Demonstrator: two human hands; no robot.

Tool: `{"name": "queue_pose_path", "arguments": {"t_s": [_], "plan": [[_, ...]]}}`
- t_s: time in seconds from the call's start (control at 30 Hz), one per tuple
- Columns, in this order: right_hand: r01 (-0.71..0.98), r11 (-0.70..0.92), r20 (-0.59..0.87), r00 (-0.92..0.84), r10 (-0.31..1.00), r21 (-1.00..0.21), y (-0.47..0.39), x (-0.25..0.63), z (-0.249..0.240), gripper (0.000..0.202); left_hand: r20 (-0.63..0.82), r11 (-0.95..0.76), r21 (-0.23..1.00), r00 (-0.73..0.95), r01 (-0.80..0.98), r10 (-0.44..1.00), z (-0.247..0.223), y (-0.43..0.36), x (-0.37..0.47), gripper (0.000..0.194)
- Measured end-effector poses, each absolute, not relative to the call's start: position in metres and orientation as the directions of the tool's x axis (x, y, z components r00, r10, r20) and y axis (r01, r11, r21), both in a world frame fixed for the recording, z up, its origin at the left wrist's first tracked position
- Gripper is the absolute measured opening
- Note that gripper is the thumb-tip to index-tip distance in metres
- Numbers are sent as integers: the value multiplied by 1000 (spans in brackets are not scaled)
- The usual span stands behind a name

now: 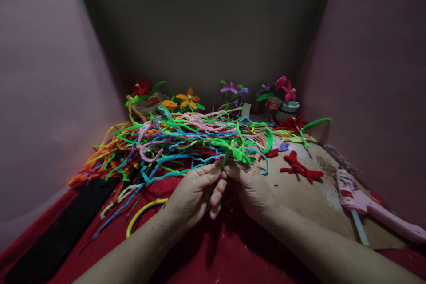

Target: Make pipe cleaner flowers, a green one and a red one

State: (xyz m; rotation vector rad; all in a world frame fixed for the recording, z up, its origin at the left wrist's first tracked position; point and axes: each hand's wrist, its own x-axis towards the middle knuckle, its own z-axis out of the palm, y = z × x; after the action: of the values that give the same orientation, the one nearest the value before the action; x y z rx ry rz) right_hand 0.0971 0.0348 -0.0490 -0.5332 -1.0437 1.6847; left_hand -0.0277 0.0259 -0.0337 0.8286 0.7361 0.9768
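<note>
Both hands meet at the middle of the view, fingertips together under a green pipe-cleaner flower with a pale centre. My left hand is closed, thumb and fingers pinching at the flower's underside. My right hand is closed on the flower too, its thumb just below the petals. The exact grip point between the fingertips is hidden. Just beyond the hands lies a big heap of coloured pipe cleaners. A red pipe-cleaner petal piece rests to the right of my right hand.
A pink glue gun with a glue stick lies at right on a brown board. Finished flowers, including an orange one, stand at the back beside a small jar. A black strip and a yellow curved handle lie left on red cloth.
</note>
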Motion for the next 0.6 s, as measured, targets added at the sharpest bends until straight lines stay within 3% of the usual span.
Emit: {"name": "queue_pose_path", "arguments": {"t_s": [0.1, 0.2, 0.27, 0.37, 0.47, 0.6], "plan": [[-584, -185, 103, -424, 900, -791, 34, 96, -48, 18, -128, 211, 945, 311, -249, 942, -34, 23, -26, 21], [-601, -146, 88, -343, 935, -786, 35, 96, -51, 17, -87, 86, 996, 194, 13, 977, -34, 20, -25, 19], [-589, -96, 90, -279, 956, -802, 36, 95, -53, 16, 54, -72, 974, 92, 215, 994, -36, 18, -25, 16], [-551, 0, 133, -201, 970, -835, 36, 95, -52, 18, 319, -313, 841, 63, 441, 946, -40, 17, -27, 9], [-506, 60, 171, -175, 970, -861, 34, 95, -49, 17, 393, -384, 758, 101, 528, 914, -46, 18, -32, 8], [-423, 91, 173, -160, 972, -901, 31, 97, -47, 15, 397, -403, 765, 124, 503, 909, -48, 19, -34, 12]]}}
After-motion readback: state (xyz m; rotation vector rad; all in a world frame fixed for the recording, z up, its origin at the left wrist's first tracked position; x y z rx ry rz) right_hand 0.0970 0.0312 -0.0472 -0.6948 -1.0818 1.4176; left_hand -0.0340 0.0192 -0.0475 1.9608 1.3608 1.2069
